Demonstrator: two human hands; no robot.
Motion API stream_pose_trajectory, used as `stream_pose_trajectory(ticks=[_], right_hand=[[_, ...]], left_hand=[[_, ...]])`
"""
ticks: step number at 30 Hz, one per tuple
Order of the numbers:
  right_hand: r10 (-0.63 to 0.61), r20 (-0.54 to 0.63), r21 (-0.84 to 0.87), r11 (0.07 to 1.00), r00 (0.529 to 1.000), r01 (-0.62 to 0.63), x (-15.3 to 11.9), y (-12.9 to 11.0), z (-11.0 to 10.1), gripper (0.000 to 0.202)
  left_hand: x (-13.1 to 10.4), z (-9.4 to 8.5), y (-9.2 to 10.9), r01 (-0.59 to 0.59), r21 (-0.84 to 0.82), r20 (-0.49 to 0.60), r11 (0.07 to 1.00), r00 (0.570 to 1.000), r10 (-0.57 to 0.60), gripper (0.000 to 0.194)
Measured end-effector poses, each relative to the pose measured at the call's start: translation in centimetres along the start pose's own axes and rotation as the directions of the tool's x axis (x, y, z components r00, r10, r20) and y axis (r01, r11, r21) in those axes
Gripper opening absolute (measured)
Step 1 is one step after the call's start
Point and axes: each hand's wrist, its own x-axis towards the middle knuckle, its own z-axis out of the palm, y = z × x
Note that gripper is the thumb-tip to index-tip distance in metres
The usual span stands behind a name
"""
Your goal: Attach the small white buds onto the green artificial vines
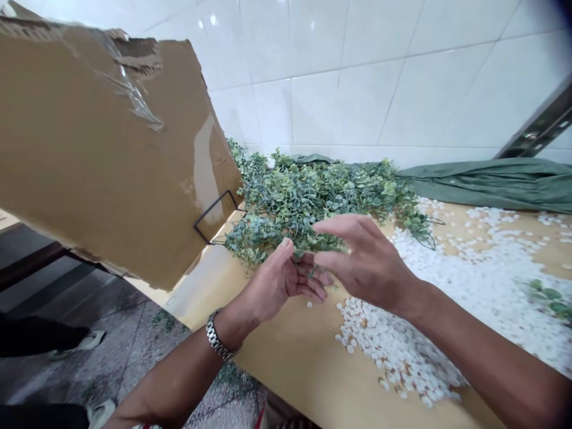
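Note:
My left hand (286,279) is turned palm up over the table, its thumb raised and its fingers loosely stretched out. A thin green stem (311,271) shows against those fingers; whether it is gripped I cannot tell. Just to the right, my right hand (364,262) is curved with thumb and fingers apart, its fingertips close to the left hand. Nothing shows between them. Behind both hands lies a heap of artificial greenery (308,196) with small leaves. Many small white discs (393,351) are spread below and right of my right hand.
A large cardboard box (111,161) stands at the left, with a black wire frame (215,217) at its lower corner. Green cloth (487,182) runs along the tiled wall. A leafy sprig (552,298) lies among the discs. Another person's shoes (92,341) show on the floor.

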Motion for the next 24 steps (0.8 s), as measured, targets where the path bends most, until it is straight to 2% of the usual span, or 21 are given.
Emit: stream_pose_trajectory(ticks=[2,4,6,8,11,13,14,15,17,18,19,22,24], right_hand=[[-0.143,0.036,-0.061,0.988,0.989,0.145,-0.9,-1.0,-0.2,0.014],[-0.233,0.059,-0.069,0.969,0.971,0.237,-1.9,-1.8,-0.7,0.014],[-0.277,0.104,-0.078,0.955,0.955,0.286,-3.0,-2.5,-1.3,0.017],[-0.268,0.146,-0.045,0.96,0.952,0.277,-4.0,-3.3,-2.1,0.02],[-0.13,0.107,0.079,0.989,0.986,0.121,-5.6,-4.5,-3.0,0.021],[0.078,0.043,0.12,0.989,0.996,-0.083,-6.4,-5.2,-3.3,0.026],[0.213,0.018,0.129,0.968,0.977,-0.213,-6.7,-5.5,-3.4,0.03],[0.353,0.006,0.148,0.925,0.936,-0.35,-6.8,-5.7,-3.4,0.035],[0.566,0.049,0.231,0.796,0.823,-0.56,-6.9,-5.9,-3.4,0.045],[0.613,0.098,0.28,0.739,0.784,-0.612,-6.8,-6.0,-3.4,0.045],[0.626,0.149,0.327,0.699,0.765,-0.636,-6.7,-6.0,-3.6,0.04],[0.613,0.228,0.39,0.654,0.756,-0.648,-6.6,-6.1,-4.3,0.016],[0.631,0.255,0.38,0.631,0.733,-0.676,-6.8,-6.3,-4.9,0.014]], left_hand=[[0.2,0.6,-0.8,0.001,-0.15,-0.054,0.989,0.998,-0.01,0.042],[0.1,1.2,-1.5,-0.038,-0.246,-0.168,0.968,0.986,-0.005,0.027],[-0.1,1.7,-2.2,-0.072,-0.28,-0.234,0.957,0.972,0.005,0.026],[-0.4,1.9,-2.8,-0.113,-0.242,-0.265,0.964,0.963,0.046,0.028],[-0.8,2.1,-3.5,-0.178,-0.106,-0.327,0.978,0.935,0.135,0.026],[-1.1,2.4,-3.9,-0.21,-0.019,-0.346,0.978,0.919,0.19,0.022],[-1.3,2.6,-4.2,-0.222,0.014,-0.342,0.975,0.915,0.213,0.022],[-1.4,2.9,-4.5,-0.233,0.039,-0.334,0.972,0.913,0.233,0.022],[-1.7,3.6,-5.3,-0.248,0.066,-0.301,0.966,0.918,0.256,0.023],[-1.9,4.0,-5.7,-0.242,0.073,-0.27,0.967,0.929,0.253,0.022],[-2.0,4.3,-6.1,-0.229,0.082,-0.232,0.97,0.942,0.242,0.021],[-2.3,5.1,-6.6,-0.172,0.21,-0.17,0.963,0.963,0.209,0.022],[-2.4,5.5,-6.4,-0.176,0.394,-0.169,0.902,0.951,0.259,0.035]])
